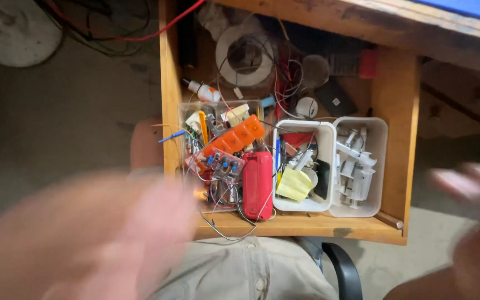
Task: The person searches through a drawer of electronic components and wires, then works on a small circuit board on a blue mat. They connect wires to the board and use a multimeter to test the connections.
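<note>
Open wooden drawer (pixel 168 100) crammed with parts; our blurred left hand (pixel 84 239) and right hand (pixel 476 222) hover empty, fingers spread, well apart from the red cylindrical plastic case (pixel 257 185) near its front.

Your open drawer (pixel 169 83) sits ahead, under the tabletop (pixel 362 22). In its front, the clear box (pixel 187 111) of wires lies left, with two tubs to its right: the near tub (pixel 323 133), then the far tub (pixel 381 139). Behind them lies a tape roll (pixel 226 66). Your left hand (pixel 84 239) hangs before the drawer's left corner, your right hand (pixel 476 222) off its right side.
</note>
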